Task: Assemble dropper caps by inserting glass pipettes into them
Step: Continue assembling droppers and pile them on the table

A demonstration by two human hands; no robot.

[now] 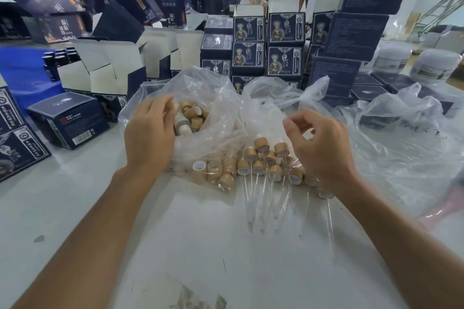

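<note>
Many cylindrical wood-grain caps (261, 144) with slim glass pipettes (247, 192) are heaped beside a crinkled clear bag (221, 108) on the smooth bench (75, 208). The left hand (148, 138) is curled inside the bag, its hold hidden; the right hand (319, 143) has fingers (292, 133) bent, seemingly empty.

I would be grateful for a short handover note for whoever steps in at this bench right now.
Left hand: reaching into the open clear plastic bag of loose wood-coloured dropper caps; whether it grips one is hidden.
Right hand: fingers curled, pinching what looks like clear film or a glass pipette; too faint to tell.
Done: a cluster of assembled caps with clear glass pipettes lies on the white table, tips pointing toward you.
Left: several empty caps beside that cluster, plus those in the bag, need pipettes.
</note>
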